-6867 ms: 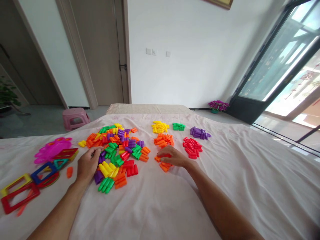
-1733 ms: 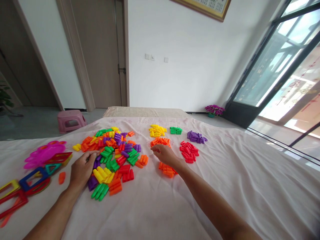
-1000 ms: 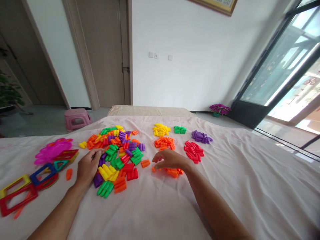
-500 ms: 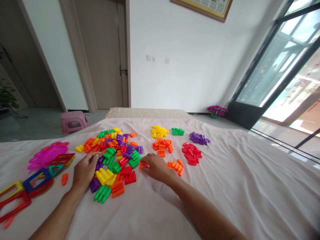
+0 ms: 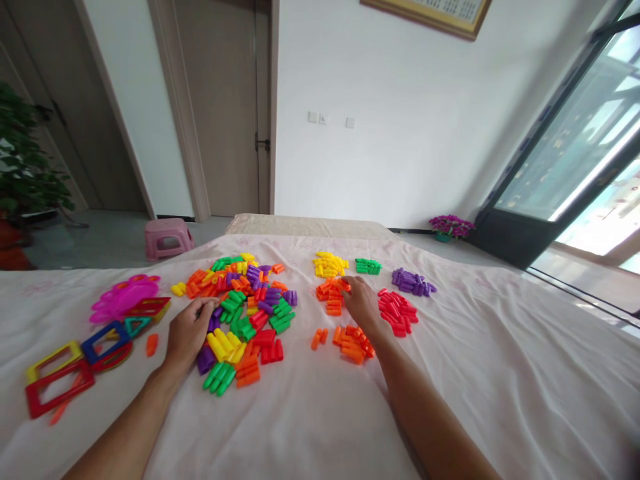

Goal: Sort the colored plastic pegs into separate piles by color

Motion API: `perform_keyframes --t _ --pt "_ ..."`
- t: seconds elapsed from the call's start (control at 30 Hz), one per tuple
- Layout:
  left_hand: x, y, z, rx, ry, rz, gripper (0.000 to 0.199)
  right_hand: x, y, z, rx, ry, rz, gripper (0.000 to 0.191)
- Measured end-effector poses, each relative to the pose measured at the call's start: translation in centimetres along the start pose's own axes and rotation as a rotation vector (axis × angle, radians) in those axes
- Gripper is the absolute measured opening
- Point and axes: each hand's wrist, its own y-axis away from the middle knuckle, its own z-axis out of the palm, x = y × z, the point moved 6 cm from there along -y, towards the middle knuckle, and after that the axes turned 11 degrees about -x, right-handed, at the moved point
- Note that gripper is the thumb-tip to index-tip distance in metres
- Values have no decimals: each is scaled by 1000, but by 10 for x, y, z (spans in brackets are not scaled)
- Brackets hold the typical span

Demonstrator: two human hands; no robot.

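Note:
At the left edge of a mixed pile of bullet-shaped plastic building blocks (image 5: 246,327), my left hand (image 5: 189,331) rests with its fingers curled together. What they hold, if anything, I cannot make out. My right hand (image 5: 364,305) reaches over a small orange pile (image 5: 331,300), its fingertips closed on an orange block (image 5: 345,285) at the pile's right side. Below that hand lie another orange group (image 5: 354,344) and a few loose orange blocks (image 5: 319,338). Sorted heaps surround it: yellow (image 5: 330,265), green (image 5: 368,267), purple (image 5: 414,282) and red (image 5: 398,312).
Left of the mixed pile lie a magenta flower-shaped tray (image 5: 125,299), coloured magnetic frames (image 5: 60,393) and a single orange block (image 5: 152,345). A wrinkled pale cloth (image 5: 475,373) covers the table. Beyond its edge stands a pink stool (image 5: 169,239).
My right hand has moved from the mixed pile's right edge, rightward and away from me, to the orange pile. Loose orange blocks now show where it was. My left hand stays by the mixed pile.

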Motion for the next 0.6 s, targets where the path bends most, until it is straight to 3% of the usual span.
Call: perform_keyframes --t 0.13,0.27,0.47,0.6 --pt "0 0 0 1 9 -7 37 -6 2 -5 0 -50 -15 44" --pt "1 0 0 3 2 -8 37 -40 16 -10 -8 -70 -130 37" --pt "1 0 -1 1 9 -6 38 -110 43 25 -264 -86 -394 30" --pt "-1 0 0 -5 11 -2 39 -139 41 41 -305 128 -321 29"
